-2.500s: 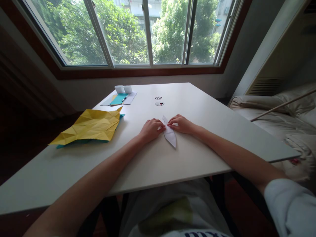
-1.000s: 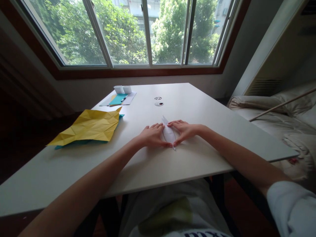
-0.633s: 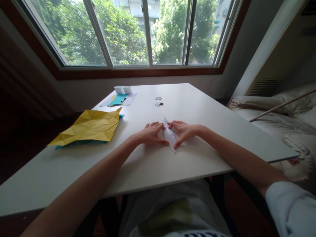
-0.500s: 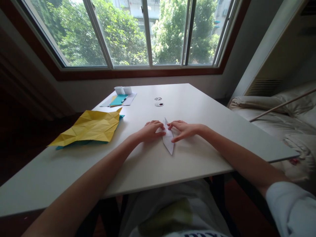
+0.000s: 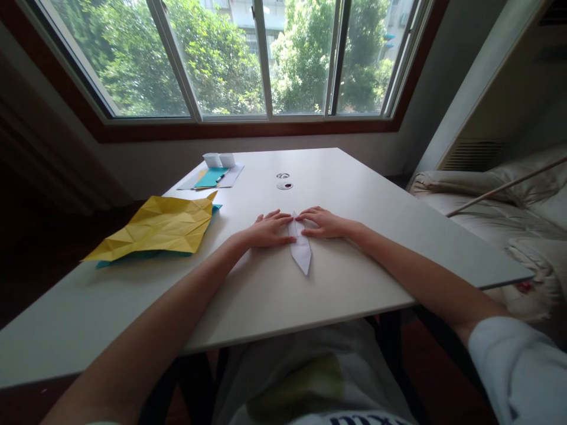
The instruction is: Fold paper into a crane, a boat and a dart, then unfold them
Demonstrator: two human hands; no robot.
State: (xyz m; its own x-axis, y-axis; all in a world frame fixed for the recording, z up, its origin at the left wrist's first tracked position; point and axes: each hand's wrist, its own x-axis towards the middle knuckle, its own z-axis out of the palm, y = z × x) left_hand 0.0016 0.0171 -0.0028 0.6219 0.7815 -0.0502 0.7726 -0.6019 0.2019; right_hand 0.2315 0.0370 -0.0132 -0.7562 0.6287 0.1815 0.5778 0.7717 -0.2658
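one folded paper (image 5: 302, 255) lies on the table (image 5: 354, 277) between the left hand (image 5: 268, 230) and right hand (image 5: 324, 224), each with thumb spread from forefinger, tips touching the sheet. uneven pressure may skew a crease; a loose hold may let layers slip.

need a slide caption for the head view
Left hand and right hand touching folded white paper, creased yellow paper nearby on the table.

Two hands (image 5: 268, 229), one pointed folded paper (image 5: 301, 258), one creased yellow sheet (image 5: 162, 223), two small white boxes (image 5: 211, 160), one pen (image 5: 222, 176), two round discs (image 5: 282, 186), one tabletop (image 5: 257, 307) and one window (image 5: 264, 59); teal papers (image 5: 211, 177) seem to number two, one mostly hidden.
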